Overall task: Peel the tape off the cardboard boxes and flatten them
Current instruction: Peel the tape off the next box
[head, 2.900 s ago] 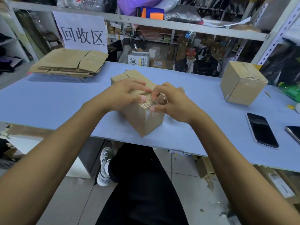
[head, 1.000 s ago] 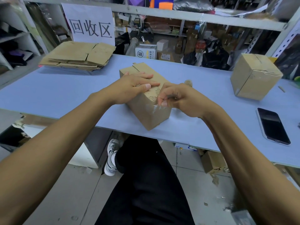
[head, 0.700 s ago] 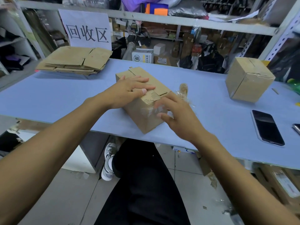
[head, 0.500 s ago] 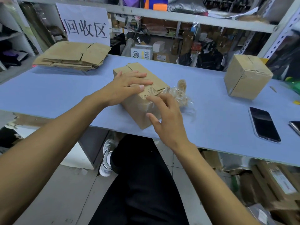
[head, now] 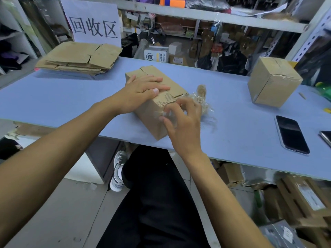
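Note:
A small cardboard box (head: 152, 113) lies on its side near the front edge of the blue table (head: 62, 97). My left hand (head: 141, 93) presses flat on its top face, fingers straight. My right hand (head: 182, 120) is at the box's near right end, where thumb and curled fingers pinch a strip of clear tape (head: 160, 113) stuck over the corner. A crumpled wad of peeled tape (head: 203, 99) lies on the table just right of the box. A second, taped box (head: 272, 83) stands at the far right.
A stack of flattened cardboard (head: 78, 58) lies at the back left under a paper sign (head: 93, 20). Two phones (head: 291, 135) (head: 326, 138) lie at the right. Cluttered shelves stand behind the table, and more boxes (head: 302, 199) sit on the floor underneath.
My right hand let the peeled tape wad fall on the table beside the box, then came back to the box's near end and curled onto more tape. My left hand stayed on top.

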`<state>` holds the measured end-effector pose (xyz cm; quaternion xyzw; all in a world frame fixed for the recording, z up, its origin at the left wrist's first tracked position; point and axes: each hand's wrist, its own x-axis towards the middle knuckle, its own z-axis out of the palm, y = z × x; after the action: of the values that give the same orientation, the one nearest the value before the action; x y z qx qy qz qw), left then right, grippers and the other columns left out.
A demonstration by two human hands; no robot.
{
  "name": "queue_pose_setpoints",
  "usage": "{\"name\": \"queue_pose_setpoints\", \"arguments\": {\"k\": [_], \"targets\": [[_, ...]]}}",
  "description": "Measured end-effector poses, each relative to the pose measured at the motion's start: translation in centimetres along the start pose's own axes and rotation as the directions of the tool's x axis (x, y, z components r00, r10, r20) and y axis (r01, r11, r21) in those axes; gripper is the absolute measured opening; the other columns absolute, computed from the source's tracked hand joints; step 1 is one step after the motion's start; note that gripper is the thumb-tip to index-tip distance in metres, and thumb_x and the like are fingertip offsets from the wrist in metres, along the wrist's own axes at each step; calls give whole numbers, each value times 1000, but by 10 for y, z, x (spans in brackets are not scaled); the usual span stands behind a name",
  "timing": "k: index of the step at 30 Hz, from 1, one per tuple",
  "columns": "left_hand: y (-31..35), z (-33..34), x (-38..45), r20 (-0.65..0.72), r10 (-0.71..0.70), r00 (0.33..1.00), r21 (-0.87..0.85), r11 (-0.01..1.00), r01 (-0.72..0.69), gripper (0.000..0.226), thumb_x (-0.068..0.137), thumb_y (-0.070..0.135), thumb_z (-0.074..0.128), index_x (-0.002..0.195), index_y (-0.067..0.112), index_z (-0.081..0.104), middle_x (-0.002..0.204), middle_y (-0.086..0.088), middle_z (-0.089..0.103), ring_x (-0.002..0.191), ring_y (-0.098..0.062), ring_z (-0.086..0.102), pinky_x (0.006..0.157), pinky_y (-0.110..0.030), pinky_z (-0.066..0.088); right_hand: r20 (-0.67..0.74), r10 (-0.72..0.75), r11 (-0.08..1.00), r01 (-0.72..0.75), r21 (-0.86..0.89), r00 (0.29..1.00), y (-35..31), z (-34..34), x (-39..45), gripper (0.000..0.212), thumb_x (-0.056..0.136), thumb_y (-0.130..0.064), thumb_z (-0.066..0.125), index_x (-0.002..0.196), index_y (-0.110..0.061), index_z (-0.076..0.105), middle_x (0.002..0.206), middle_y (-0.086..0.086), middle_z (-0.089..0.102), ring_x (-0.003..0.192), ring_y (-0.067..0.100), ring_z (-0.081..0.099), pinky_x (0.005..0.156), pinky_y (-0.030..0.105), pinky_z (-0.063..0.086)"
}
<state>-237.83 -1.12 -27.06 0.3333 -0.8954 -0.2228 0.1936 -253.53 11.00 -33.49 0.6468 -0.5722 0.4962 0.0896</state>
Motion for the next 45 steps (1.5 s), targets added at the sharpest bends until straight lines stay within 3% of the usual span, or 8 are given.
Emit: {"name": "queue_pose_setpoints", "arguments": {"k": [6,10,14,20,25,30,38,45], "targets": [[-1,-2,-1,21,7,1000,3,1000,-7,40,96,44,29,129,53,49,159,13,34,148,0,16,115,-40,-6,127,-89,995,82,64,988,11,-7,13,6,89,-15,72,84,-14,68,102,-4,50,107,33,40,93,20,30],[1,-3,0,26,4,1000,11,1000,-5,41,96,44,29,130,51,49,159,13,34,145,2,18,116,-41,-5,117,-248,968,242,67,962,25,-13,15,10,92,-3,65,85,-7,70,97,7,60,99,28,47,101,46,35],[3,-4,0,9,-4,1000,20,1000,3,42,96,43,30,131,49,50,158,11,36,146,-1,21,118,-46,-4,100,-295,954,289,76,950,28,-18,13,9,91,1,67,85,-5,71,95,8,64,100,23,45,102,52,37],[4,0,2,-42,-22,999,-4,1000,22,40,94,43,32,128,50,53,155,11,41,146,-4,25,119,-53,-4,82,-84,996,87,-34,993,5,-2,4,27,73,-14,88,83,-9,62,100,6,60,112,46,47,98,36,37],[7,-1,0,-43,-26,999,-2,1000,26,42,94,43,33,129,47,55,155,10,41,147,-5,26,121,-56,-2,8,-149,989,149,-17,989,11,2,5,22,79,-12,82,76,-9,61,94,6,60,104,49,49,105,19,22],[7,-2,-3,-45,-32,998,-6,999,32,44,93,43,34,131,44,56,156,11,40,146,-4,26,121,-53,-4,-27,-255,966,256,27,967,19,1,5,23,90,-14,72,72,-5,62,88,7,60,100,26,42,109,45,31],[7,-1,0,-49,-32,998,-25,999,31,45,93,41,35,132,41,58,155,9,42,146,-6,27,121,-53,-7,46,-311,950,309,47,949,35,-2,8,21,94,-13,67,74,-6,63,89,5,59,102,35,46,115,34,20],[7,-2,0,-40,-38,998,-26,999,37,41,94,42,34,130,46,54,156,10,40,147,-5,26,121,-53,-9,101,-437,899,434,57,894,46,-8,15,16,91,-4,71,76,-5,64,84,5,59,80,23,53,113,48,27]]}}
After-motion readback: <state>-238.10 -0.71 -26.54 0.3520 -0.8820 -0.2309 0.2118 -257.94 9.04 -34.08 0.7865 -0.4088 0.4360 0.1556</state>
